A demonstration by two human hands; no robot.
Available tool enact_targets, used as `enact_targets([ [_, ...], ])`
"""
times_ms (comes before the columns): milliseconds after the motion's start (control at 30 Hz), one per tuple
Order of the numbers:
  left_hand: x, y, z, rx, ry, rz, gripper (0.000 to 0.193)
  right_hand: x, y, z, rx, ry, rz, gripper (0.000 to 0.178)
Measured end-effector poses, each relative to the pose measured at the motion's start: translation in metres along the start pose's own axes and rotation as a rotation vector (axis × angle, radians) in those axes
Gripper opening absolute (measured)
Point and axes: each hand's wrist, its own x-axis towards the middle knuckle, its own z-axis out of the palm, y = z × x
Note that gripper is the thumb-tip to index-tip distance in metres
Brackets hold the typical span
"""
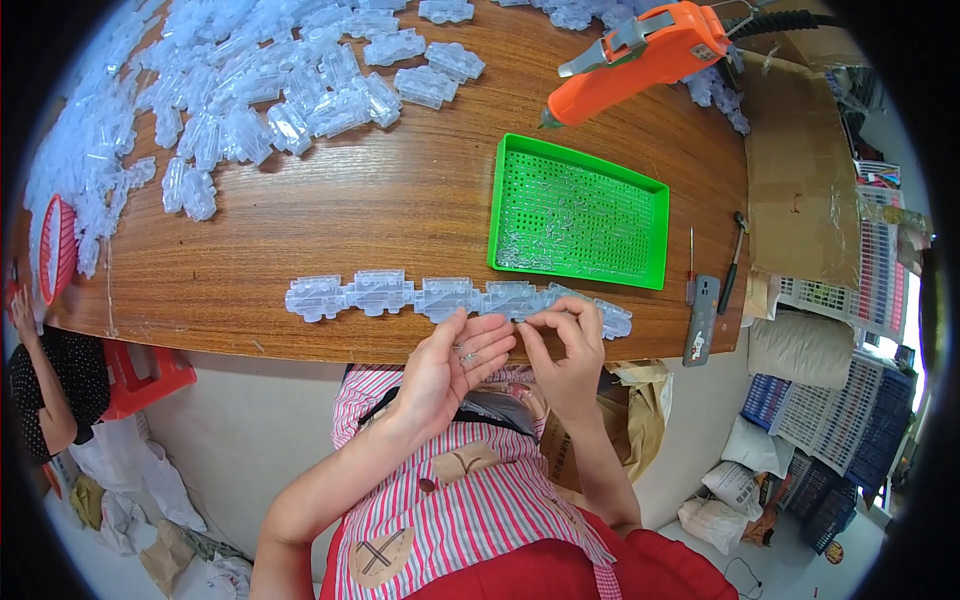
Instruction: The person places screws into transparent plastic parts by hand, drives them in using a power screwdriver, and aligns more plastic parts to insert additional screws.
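Observation:
Several clear plastic car-shaped shells (382,292) lie in a row along the table's near edge. Just in front of the row, my left hand (452,362) is open, palm up with its fingers stretched out. Small shiny metal pieces (466,355), like screws, rest on that palm. My right hand (568,355) is closed in a pinch at the row's right part, thumb and forefinger meeting beside a shell (512,298). Whatever sits between those fingertips is too small to make out. My right fingers partly cover the shells at that end.
Beyond the row stands a green perforated tray (580,278) holding many small screws. An orange electric screwdriver (640,65) hangs above it. Loose clear shells (300,100) are heaped far left. At right lie a grey phone (702,320) and a screwdriver (735,262). Another person (60,375) sits far left.

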Motion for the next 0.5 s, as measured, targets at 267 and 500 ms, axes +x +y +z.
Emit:
enact_targets([
  [267, 0.0, 0.001, 0.001, -0.101, -0.21, -0.04, 0.076, 0.006, -0.039, -0.018, -0.047, -0.196, -0.154, 0.015],
  [500, -0.003, 0.0, 0.005, -0.086, -0.199, 0.021, 0.073, 0.001, -0.043, -0.008, 0.036, -0.175, -0.038, 0.016],
])
